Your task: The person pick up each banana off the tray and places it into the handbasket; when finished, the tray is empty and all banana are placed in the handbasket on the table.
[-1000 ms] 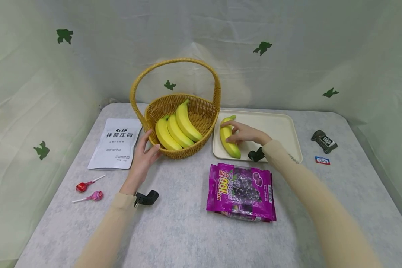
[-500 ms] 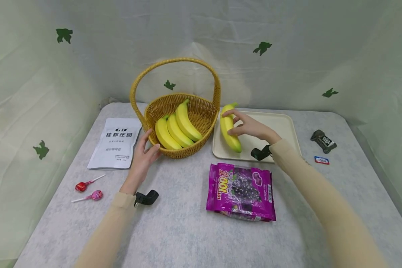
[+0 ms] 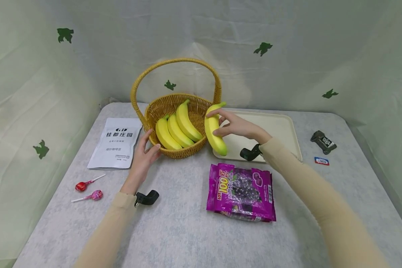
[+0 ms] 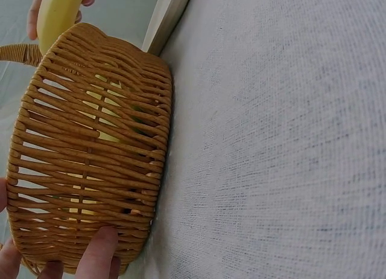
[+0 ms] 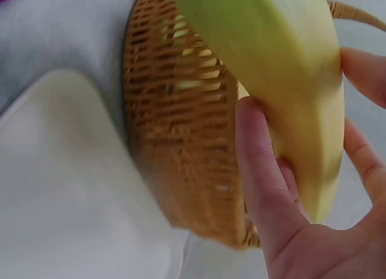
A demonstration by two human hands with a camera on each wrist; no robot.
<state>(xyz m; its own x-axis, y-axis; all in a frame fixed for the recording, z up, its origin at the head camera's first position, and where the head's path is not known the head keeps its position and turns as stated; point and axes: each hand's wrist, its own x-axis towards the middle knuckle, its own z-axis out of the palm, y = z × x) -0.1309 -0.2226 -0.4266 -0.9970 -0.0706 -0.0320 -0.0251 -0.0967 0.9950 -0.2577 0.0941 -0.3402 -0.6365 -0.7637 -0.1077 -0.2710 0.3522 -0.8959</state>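
My right hand (image 3: 236, 124) grips a yellow banana (image 3: 215, 132) between thumb and fingers, raised at the right rim of the wicker basket (image 3: 195, 149). The right wrist view shows that banana (image 5: 289, 67) close up, with the basket's woven side (image 5: 181, 128) just behind it. Inside the basket lie three more bananas (image 3: 176, 130), side by side. My left hand (image 3: 144, 156) holds the basket's front left side, thumb and fingers spread at the rim. In the left wrist view its fingertips (image 4: 99, 249) touch the weave.
A cream tray (image 3: 281, 134) stands right of the basket. In front of it lies a purple candy bag (image 3: 242, 191). A white pouch (image 3: 115, 145) and two lollipops (image 3: 96, 195) are at the left. A dark wrapped candy (image 3: 323, 141) and a small blue-red packet (image 3: 322, 160) lie far right.
My right hand has lifted the banana off the tray and carried it left to the basket's right rim. The left hand and basket have stayed in place.
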